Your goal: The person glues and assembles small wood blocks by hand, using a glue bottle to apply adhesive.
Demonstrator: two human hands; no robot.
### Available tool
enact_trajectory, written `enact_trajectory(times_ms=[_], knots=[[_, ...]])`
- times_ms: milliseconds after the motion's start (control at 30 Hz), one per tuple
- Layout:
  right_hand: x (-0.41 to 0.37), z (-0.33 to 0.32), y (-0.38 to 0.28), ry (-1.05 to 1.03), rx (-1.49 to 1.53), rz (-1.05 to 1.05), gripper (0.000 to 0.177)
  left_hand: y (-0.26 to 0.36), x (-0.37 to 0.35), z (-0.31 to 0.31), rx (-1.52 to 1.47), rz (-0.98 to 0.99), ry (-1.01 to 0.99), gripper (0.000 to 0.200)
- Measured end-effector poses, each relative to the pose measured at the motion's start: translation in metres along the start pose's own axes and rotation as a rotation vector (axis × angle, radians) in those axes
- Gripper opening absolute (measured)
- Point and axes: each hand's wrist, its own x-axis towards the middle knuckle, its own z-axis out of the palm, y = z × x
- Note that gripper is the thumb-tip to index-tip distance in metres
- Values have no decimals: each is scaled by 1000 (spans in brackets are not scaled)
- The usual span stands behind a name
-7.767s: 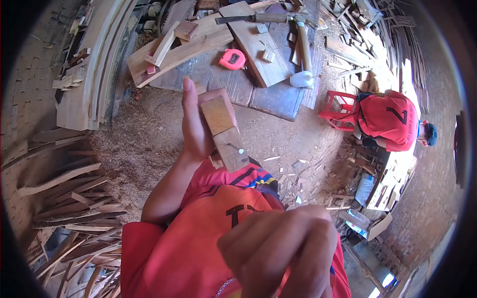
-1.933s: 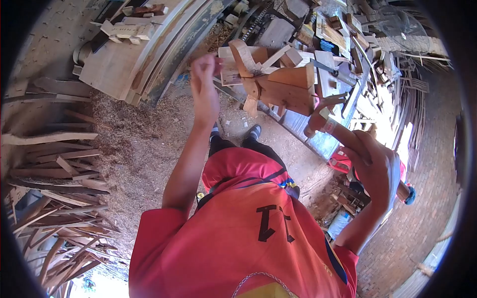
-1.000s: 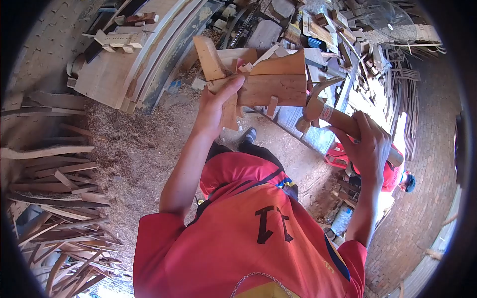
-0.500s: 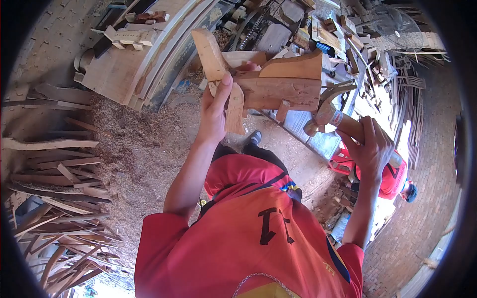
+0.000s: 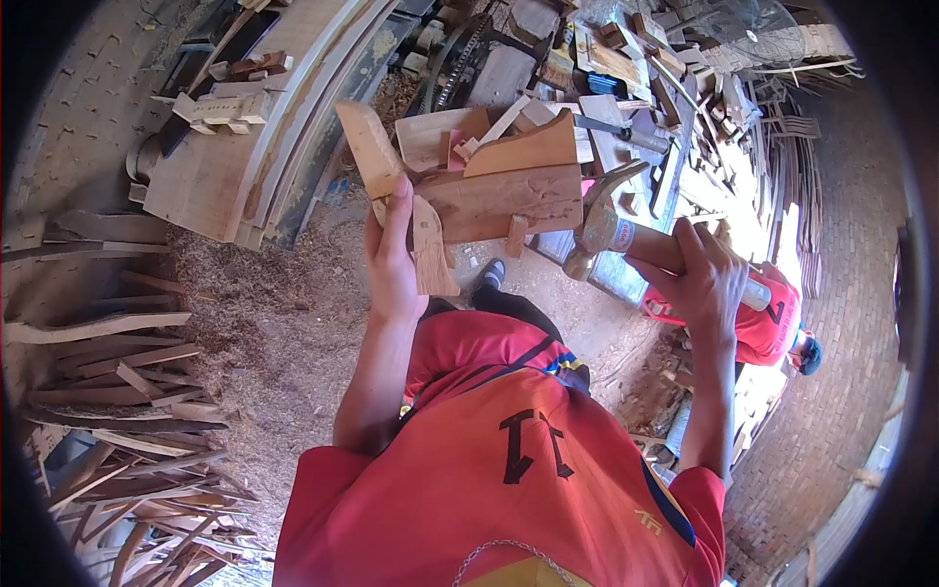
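Note:
My left hand (image 5: 391, 259) is closed around the left end of a wooden assembly (image 5: 499, 201), thumb on its near face. The assembly has a thick block, a curved piece along its top edge, a small peg (image 5: 516, 236) below, and a crosspiece (image 5: 367, 147) slanting across its left end. My right hand (image 5: 702, 279) is wrapped round the wooden handle of a claw hammer (image 5: 646, 245). Its head sits right by the block's right end, claws up and round striking face down. The fingers of my left hand behind the wood are hidden.
Long boards (image 5: 284, 108) lie at the upper left. Offcuts and tools, including a brush (image 5: 558, 68), crowd the area beyond. Curved wood strips (image 5: 117, 333) are stacked at left over a shavings-covered floor (image 5: 264, 323). A person in red (image 5: 768, 318) is at the right.
The wooden assembly and the hammer have both shifted left and slightly down in view. My two hands keep their holds, and the hammer head stays close to the block's right end.

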Motion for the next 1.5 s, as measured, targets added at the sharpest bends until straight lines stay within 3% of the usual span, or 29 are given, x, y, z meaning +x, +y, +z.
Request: enact_trajectory(times_ms=[367, 600, 667, 700, 733, 767, 800, 867, 933, 1000, 1033, 1133, 1167, 1267, 1300, 1400, 1500], knots=[[-10, 8, -12, -40, 49, 8, 60, -3, -15, -5, 39, -59, 157, 41], [-9, -13, -57, -212, 116, -2, 52, -37, -9, -86, -22, -217, 157, 40], [-15, -17, -73, -278, 193, 8, 47, -41, -19, -102, -47, -216, 209, 51], [-18, -23, -74, -450, 240, -7, 34, -40, -25, -112, -86, -212, 180, 55], [-25, -20, -76, -527, 341, -43, 33, -39, -29, -121, -126, -205, 147, 59], [-33, -16, -75, -605, 437, -79, 33, -37, -32, -128, -89, -212, 74, 78], [-41, -14, -75, -684, 531, -114, 34, -41, -34, -141, -133, -218, 11, 82], [-53, -12, -75, -1110, 618, -166, 47, -62, -41, -176, -221, -226, -117, 90], [-82, 2, -79, -1341, 925, -44, 49, -89, -51, -205, -164, -308, -134, 99], [-102, 12, -90, -1380, 920, -17, 49, -122, -59, -226, -59, -360, -174, 100], [-114, 19, -97, -1403, 918, -5, 49, -161, -57, -257, 98, -366, -62, 104], [-162, 77, -115, -1244, 948, -45, 49, -246, -67, -332, 293, -535, 206, 106], [-178, 103, -123, -1212, 906, -71, 49, -244, -85, -333, 267, -488, 222, 100], [-222, 206, -149, -1070, 842, -93, 48, -295, -128, -376, 328, -474, 559, 98], [-242, 246, -158, -1013, 856, -91, 48, -298, -147, -383, 376, -529, 541, 89], [-281, 355, -199, -1124, 734, -56, 52, -313, -187, -406, 598, -519, 490, 70], [-321, 474, -247, -1204, 750, 22, 48, -324, -207, -419, 578, -543, 504, 53]])
